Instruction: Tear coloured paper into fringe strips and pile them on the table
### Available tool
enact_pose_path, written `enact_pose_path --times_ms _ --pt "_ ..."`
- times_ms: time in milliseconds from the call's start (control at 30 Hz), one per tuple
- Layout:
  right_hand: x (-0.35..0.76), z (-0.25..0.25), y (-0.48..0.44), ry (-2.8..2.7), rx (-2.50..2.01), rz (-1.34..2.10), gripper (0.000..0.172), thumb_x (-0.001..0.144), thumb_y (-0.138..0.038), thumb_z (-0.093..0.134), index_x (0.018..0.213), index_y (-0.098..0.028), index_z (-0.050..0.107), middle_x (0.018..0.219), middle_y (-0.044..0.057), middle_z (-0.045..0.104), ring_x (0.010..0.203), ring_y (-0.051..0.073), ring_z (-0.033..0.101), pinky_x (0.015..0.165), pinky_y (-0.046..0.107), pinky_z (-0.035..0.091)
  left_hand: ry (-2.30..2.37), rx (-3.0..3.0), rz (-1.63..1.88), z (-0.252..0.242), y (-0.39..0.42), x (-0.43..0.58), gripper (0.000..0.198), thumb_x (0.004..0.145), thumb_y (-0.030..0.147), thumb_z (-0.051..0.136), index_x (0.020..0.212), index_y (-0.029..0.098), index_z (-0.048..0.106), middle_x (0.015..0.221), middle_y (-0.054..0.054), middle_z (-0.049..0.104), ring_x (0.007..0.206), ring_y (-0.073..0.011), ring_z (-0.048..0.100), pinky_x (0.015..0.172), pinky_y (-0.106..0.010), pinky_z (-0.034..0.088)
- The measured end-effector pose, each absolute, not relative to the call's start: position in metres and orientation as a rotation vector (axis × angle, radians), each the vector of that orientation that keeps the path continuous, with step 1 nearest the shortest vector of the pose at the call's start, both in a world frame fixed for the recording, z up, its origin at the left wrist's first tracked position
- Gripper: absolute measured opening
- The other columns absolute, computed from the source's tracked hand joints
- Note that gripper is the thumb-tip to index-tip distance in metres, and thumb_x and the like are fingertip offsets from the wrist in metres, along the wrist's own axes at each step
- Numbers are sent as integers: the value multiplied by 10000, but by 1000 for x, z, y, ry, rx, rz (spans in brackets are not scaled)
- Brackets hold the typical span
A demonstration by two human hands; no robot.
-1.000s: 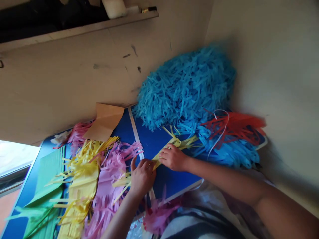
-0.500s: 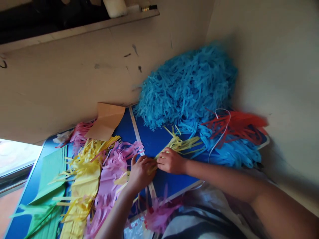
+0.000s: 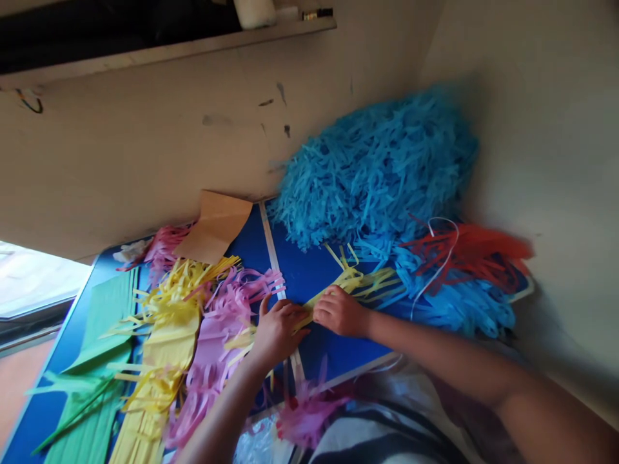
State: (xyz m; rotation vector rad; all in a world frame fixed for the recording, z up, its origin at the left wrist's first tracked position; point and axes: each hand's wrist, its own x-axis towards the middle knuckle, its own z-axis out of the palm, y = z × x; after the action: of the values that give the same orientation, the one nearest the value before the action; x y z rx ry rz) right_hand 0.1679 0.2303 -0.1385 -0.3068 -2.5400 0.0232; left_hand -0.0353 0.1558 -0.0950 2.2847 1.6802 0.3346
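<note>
The right hand's (image 3: 341,312) curled fingers (image 3: 323,313) pinch a yellow fringed strip (image 3: 349,279) on the blue worktop (image 3: 338,352), fringe toward two o'clock; the left hand (image 3: 278,332) bends over it at nine, grip unclear. A twelve-o'clock shelf item's (image 3: 318,13) label is illegible.

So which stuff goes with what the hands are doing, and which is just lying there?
Seems to belong:
- yellow strip, with the left hand and right hand on it
- perhaps the yellow pile, pink pile, blue heap and red strips: also fringed paper

Probably just lying there:
- brown sheet
- things on the shelf
</note>
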Motion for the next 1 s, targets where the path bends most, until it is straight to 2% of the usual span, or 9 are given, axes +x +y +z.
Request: enact_pose_path --times_ms 133,233,300,500,667,800,1000 --pt "173 -135 231 -2561 -399 -26 134 965 -232 521 953 -179 643 893 45 686 853 191 528 852 402 316 1668 2300 394 -97 153 -37 207 802 317 714 1008 324 732 1033 -1 749 1035 -247 627 1131 -575 134" --pt "176 -136 232 -2577 -371 -46 184 955 -150 496 874 -197 654 838 31 685 826 180 516 855 400 311 1668 2333 380 -95 151 -38 228 818 399 696 1029 318 726 1036 -12 732 1022 -245 624 1121 -574 169" --pt "177 -137 232 -2593 -339 -38 179 946 -158 504 868 -197 661 843 36 689 826 183 515 851 403 312 1685 2378 357 -93 149 -39 237 826 434 683 1026 316 727 1027 -14 723 1010 -246 622 1130 -584 159" --pt "178 -139 230 -2587 -302 -15 172 937 -147 507 873 -187 662 865 39 700 825 179 519 867 404 319 1740 2516 278 -92 141 -40 305 820 404 699 1104 294 696 1073 -41 718 1024 -273 616 1137 -600 172" --pt "178 -139 229 -2578 -313 11 181 944 -135 502 845 -184 645 833 27 690 812 170 524 869 396 320 1853 2591 413 -100 130 -31 371 833 387 696 1172 238 660 1172 -72 698 1085 -280 601 1121 -542 238" --pt "178 -139 229 -2588 -354 37 187 958 -143 488 851 -183 637 819 25 685 811 166 530 871 394 317 1943 2665 668 -103 122 -14 188 876 243 663 1058 283 687 1032 7 738 995 -206 632 1099 -480 257" --pt "180 -136 228 -2567 -340 49 162 955 -138 486 891 -169 632 818 29 681 829 170 546 878 401 323 2066 2657 687 -102 126 -1 84 870 205 662 887 273 708 884 36 746 896 -196 640 1033 -451 269"
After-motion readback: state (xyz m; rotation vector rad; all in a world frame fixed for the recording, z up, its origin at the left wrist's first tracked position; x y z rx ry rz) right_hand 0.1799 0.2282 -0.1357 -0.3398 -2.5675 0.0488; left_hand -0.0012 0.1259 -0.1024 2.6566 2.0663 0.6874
